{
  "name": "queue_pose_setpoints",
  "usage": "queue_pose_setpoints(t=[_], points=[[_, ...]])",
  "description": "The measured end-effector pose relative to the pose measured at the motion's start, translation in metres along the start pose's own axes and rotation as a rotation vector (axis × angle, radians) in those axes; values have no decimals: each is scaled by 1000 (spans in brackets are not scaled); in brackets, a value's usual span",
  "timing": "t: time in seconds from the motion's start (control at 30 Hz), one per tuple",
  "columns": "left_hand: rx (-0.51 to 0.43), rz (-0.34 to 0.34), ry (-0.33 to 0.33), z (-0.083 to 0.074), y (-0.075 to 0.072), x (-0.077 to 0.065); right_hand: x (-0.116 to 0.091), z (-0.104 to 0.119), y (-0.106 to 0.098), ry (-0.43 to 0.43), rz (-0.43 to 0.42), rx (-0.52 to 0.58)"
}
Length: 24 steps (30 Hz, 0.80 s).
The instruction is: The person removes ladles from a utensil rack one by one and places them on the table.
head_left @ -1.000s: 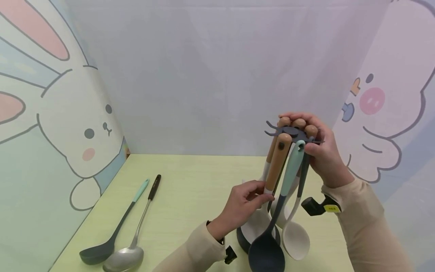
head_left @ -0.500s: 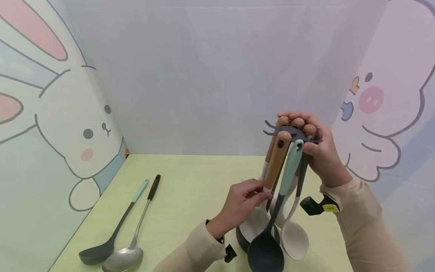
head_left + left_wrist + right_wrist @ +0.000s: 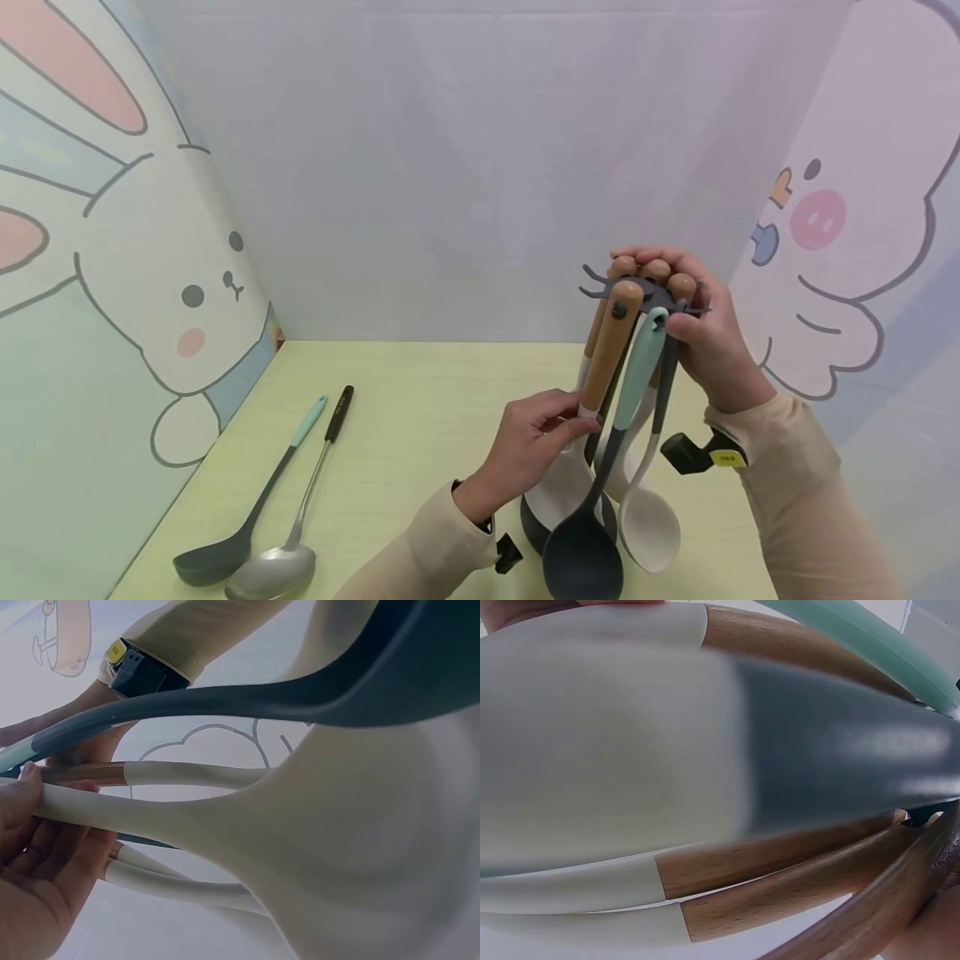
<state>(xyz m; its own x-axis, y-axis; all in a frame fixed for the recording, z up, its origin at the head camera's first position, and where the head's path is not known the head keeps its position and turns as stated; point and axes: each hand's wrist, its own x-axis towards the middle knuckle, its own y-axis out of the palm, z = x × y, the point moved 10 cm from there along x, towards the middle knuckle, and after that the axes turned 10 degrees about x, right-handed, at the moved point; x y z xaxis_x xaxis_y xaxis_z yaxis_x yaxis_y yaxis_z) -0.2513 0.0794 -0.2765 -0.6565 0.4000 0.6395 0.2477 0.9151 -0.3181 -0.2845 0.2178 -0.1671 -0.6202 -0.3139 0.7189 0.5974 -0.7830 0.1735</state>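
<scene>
My left hand (image 3: 528, 454) pinches a white wide-headed utensil (image 3: 187, 821) with a wooden handle (image 3: 607, 350), just below the wood. The handle's top stands beside the dark grey hooks of a utensil rack (image 3: 651, 296). My right hand (image 3: 708, 333) grips that rack from behind, its fingers over several wooden handle ends and its thumb at the front. In front hangs a dark ladle (image 3: 585, 554) with a mint handle, and right of it a white ladle (image 3: 651, 529) with a grey handle. In the right wrist view a white-and-grey handle (image 3: 840, 742) fills the middle.
On the left of the pale yellow table (image 3: 420, 392) lie a mint-handled dark ladle (image 3: 217, 558) and a steel ladle (image 3: 277, 571) with a black handle. A dark round base (image 3: 534, 529) shows under the hanging utensils. A white curtain (image 3: 480, 167) stands behind.
The wooden handle in my left hand has risen slightly against the rack and the mint handle beside it. My right hand keeps its grip on the rack.
</scene>
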Motion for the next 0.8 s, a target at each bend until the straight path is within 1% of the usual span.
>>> queue_pose_setpoints(t=[0.17, 0.47, 0.8], points=[[3, 1, 2, -1, -1, 0, -1, 0, 0, 0, 2, -2], [15, -10, 40, -4, -4, -1, 0, 1, 1, -2, -1, 22], [31, -20, 37, -6, -6, -3, 1, 1, 1, -7, 3, 24]])
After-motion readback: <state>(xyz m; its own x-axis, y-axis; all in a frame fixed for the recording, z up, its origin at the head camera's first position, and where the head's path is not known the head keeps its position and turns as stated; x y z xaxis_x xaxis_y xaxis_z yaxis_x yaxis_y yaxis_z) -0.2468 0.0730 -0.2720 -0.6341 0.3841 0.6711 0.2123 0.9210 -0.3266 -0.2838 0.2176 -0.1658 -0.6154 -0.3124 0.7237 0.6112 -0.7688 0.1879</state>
